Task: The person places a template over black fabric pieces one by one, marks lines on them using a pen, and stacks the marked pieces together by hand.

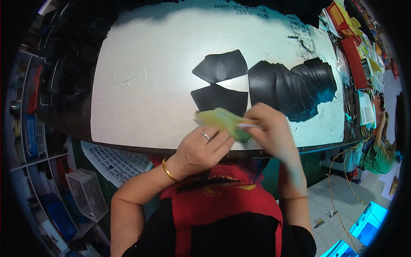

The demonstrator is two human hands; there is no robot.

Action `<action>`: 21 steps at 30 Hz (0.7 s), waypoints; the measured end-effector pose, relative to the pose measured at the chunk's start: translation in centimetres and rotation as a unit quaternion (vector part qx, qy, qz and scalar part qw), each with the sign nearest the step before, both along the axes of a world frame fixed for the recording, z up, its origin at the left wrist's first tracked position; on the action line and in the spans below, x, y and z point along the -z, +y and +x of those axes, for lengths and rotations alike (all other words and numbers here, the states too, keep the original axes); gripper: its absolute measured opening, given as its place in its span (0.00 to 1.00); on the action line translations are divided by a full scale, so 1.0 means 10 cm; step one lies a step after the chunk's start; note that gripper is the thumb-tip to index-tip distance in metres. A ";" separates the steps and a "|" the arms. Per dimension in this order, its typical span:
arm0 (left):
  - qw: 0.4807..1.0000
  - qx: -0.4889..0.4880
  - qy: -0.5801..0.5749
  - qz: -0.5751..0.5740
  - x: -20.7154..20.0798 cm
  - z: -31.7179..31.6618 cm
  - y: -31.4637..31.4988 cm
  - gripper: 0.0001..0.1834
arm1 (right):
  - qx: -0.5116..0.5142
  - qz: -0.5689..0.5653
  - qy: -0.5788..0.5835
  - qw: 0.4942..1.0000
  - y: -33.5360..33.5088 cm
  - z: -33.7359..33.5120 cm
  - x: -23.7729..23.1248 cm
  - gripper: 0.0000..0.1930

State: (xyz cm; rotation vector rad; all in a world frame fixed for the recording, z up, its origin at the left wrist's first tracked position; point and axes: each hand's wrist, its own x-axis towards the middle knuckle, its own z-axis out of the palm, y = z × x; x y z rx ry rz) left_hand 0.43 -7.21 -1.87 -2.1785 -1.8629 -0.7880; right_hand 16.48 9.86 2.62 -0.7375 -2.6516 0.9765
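Note:
At the near edge of the white table, my left hand (204,147), with a ring and a gold bangle, is closed on a flat yellow-green piece (217,119), blurred by motion. My right hand (270,128) is closed on a thin, silvery, pen-like tool (249,125) whose tip lies against the piece. Something dark shows beneath the piece's right end. Just beyond my hands lies a black leather-like panel (220,97), partly covered by the yellow-green piece. A second black panel (222,66) rests farther away. To the right, several similar black panels (295,88) are fanned out, overlapping.
A loop of white cord (130,78) lies on the white tabletop (141,111) at left. Dark material (70,55) is heaped at far left. Red boxes (354,62) and plastic bags line the right side. A white basket (87,195) stands below left. Another person (379,150) shows far right.

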 end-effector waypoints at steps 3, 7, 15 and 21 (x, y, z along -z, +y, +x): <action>0.997 -0.049 -0.049 0.020 -0.02 -0.13 0.16 0.18 | 0.243 -0.032 0.062 0.968 0.32 0.26 -0.12 0.06; 0.991 -0.036 -0.067 -0.114 -0.05 -0.16 -0.01 0.23 | 0.246 0.196 0.065 0.947 0.55 0.47 0.07 0.07; 0.993 -0.006 -0.116 0.021 0.11 -0.17 -0.28 0.13 | 0.044 -0.156 0.029 0.986 -0.11 0.10 0.20 0.08; 0.986 -0.004 -0.164 -0.009 0.13 -0.18 -0.26 0.11 | 0.030 -0.088 0.003 0.996 -0.20 0.08 0.30 0.07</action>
